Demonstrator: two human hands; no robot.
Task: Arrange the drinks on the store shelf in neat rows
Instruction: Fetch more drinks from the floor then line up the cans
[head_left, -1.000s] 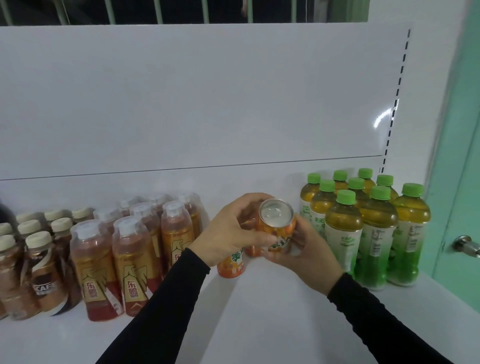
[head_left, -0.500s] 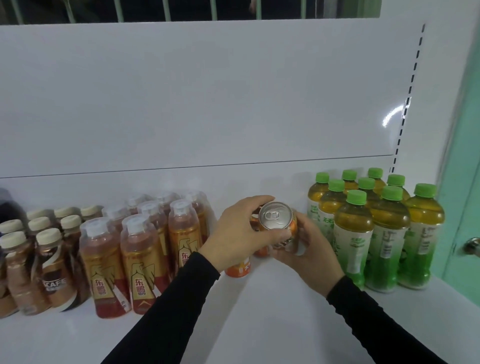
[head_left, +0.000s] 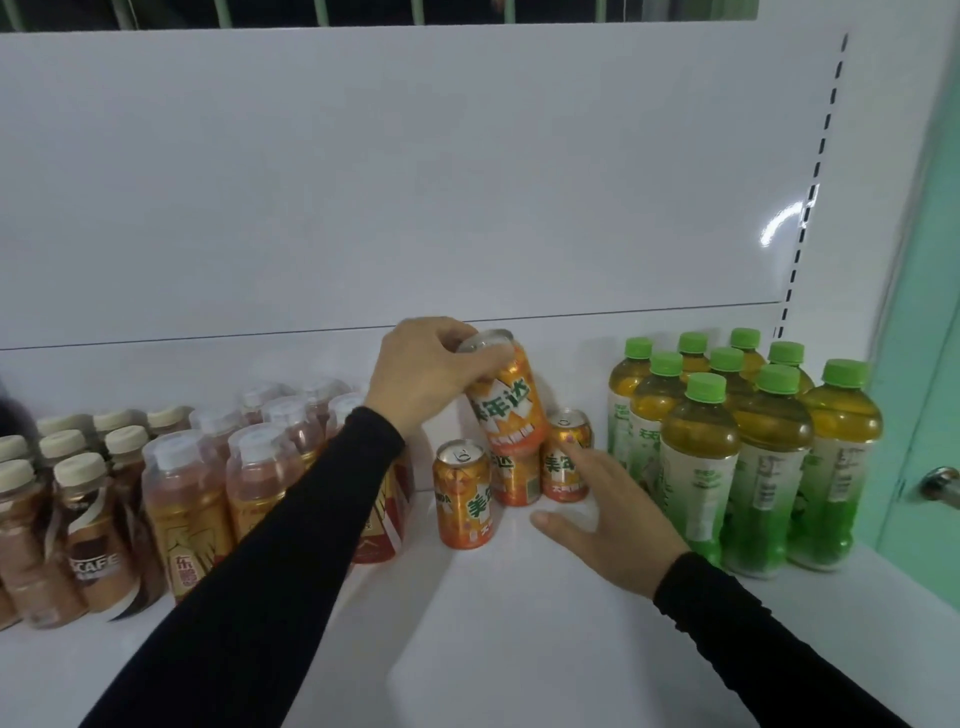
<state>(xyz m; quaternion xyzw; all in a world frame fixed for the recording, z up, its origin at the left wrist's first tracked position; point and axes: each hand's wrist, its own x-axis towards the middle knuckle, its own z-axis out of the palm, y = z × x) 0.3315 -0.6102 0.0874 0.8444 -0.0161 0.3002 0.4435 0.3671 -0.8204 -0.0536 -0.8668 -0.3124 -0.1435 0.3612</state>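
Right hand (head_left: 602, 514) spread flat above shelf (head_left: 493, 623), holding nothing, fingertips near right can (head_left: 566, 457); front can (head_left: 464, 503) stands left; left hand (head_left: 423, 371) grips tilted orange can (head_left: 506, 400) by top, over middle can (head_left: 514, 478); green-capped bottles (head_left: 748, 457) right, brown bottles (head_left: 197, 493) left

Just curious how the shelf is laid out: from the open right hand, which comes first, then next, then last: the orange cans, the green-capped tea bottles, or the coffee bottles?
1. Orange cans: at the right hand's fingertips, centre.
2. Green-capped tea bottles: just to its right.
3. Coffee bottles: far left end of the shelf.
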